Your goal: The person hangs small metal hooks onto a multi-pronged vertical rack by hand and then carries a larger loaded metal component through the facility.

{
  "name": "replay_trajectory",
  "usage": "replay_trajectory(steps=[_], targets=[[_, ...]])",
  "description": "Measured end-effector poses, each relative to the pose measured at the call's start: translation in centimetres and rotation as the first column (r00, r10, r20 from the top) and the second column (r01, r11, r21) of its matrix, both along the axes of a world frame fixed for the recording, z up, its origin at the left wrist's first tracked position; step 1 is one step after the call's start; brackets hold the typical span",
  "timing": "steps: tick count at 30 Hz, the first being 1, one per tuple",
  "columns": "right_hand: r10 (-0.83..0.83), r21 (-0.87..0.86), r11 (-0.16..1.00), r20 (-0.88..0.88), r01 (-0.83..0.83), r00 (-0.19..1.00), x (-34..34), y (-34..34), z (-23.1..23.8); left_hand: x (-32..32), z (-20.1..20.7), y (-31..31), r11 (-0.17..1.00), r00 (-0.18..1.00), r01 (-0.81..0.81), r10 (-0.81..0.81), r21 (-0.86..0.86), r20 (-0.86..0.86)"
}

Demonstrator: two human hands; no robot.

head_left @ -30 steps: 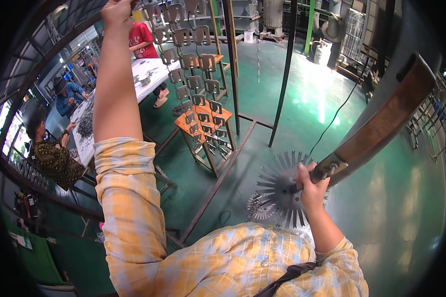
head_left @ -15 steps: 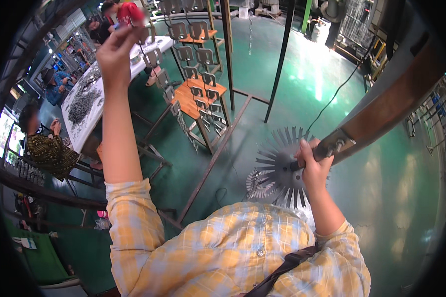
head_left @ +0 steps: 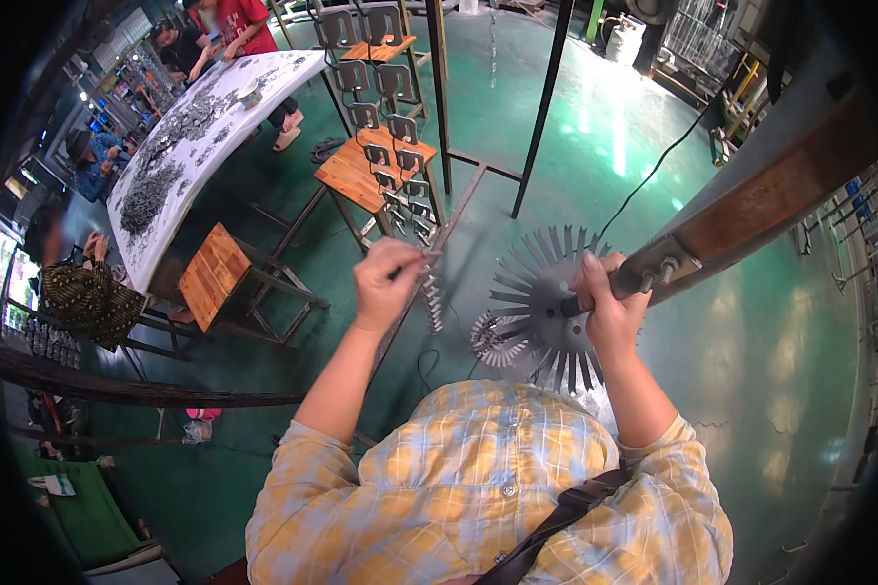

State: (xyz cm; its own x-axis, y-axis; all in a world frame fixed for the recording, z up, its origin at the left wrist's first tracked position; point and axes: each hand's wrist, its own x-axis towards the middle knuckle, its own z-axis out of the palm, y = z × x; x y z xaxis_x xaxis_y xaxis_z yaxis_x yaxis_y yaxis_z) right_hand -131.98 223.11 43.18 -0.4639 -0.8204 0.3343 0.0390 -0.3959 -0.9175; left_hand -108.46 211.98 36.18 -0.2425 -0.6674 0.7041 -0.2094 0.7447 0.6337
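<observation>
My left hand (head_left: 385, 283) is raised in front of me, its fingers pinched together and slightly blurred. A small grey metal piece (head_left: 432, 254) shows at its fingertips. Just below hangs a row of small metal pieces (head_left: 433, 298); whether it joins what I pinch, I cannot tell. Behind the hand, strands of hanging metal plates (head_left: 393, 80) run downward. My right hand (head_left: 610, 302) is closed round a short dark rod (head_left: 576, 304), beside the bolted end of a brown beam (head_left: 741, 210). Under that hand is a grey metal disc with slotted blades (head_left: 541, 283).
A white table (head_left: 293, 70) strewn with small dark parts stands at the far left, with several people around it. Wooden-topped stools (head_left: 215, 278) stand before it. A dark metal frame (head_left: 483, 166) rises ahead, and a black cable (head_left: 654, 180) trails behind the disc.
My left hand has come down from high on the left toward the middle. The leftmost hanging strand no longer shows in its place. My right hand stays on the rod.
</observation>
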Motion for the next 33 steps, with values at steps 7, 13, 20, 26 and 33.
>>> replay_trajectory(steps=[7,13,20,26,33], targets=[[0.002,-0.007,1.000,0.000,-0.002,1.000,0.2,0.1,-0.1,-2.9,-0.9,3.5,0.985,0.993,0.112,-0.105,-0.131,0.058],[-0.003,0.016,1.000,0.008,0.003,1.000,0.2,0.4,0.1,-4.3,-0.9,4.3,0.970,0.982,0.171,-0.154,-0.174,0.107],[0.009,0.013,1.000,-0.023,-0.009,1.000,0.6,0.2,0.0,-4.3,-1.5,4.9,0.972,0.978,0.177,-0.156,-0.154,0.140],[-0.047,0.074,0.996,-0.049,0.051,0.998,0.2,0.9,0.0,-4.5,-1.8,5.1,0.974,0.971,0.216,-0.206,-0.074,0.125],[0.005,0.035,0.999,-0.052,-0.003,0.999,0.5,0.6,-0.2,-3.9,-1.6,5.5,0.975,0.969,0.218,-0.221,0.040,0.107]])
